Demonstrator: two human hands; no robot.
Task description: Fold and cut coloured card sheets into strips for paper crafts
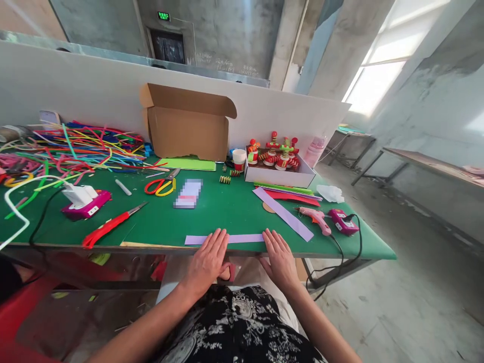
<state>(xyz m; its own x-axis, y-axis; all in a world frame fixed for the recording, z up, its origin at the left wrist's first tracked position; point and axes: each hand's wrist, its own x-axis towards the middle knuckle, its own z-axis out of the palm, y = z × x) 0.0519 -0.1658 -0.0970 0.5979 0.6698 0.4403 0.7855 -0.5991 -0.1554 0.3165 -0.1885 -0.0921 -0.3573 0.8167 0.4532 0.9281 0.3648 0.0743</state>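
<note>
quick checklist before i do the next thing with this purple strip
1. Strip lying flat on the mat: ok, it runs along the near edge.
2. Strip pinned at both ends: ok, left hand and right hand rest open on it, fingers flat.
3. Scissors at hand: ok, they lie on the mat beyond the left hand.
4. Glue gun clear of the strip: ok, it lies apart, to the right.
5. Glue gun hot or cold: cannot tell.
6. Knife blade put away: not ok, the blade looks extended, left of the strip.
</note>
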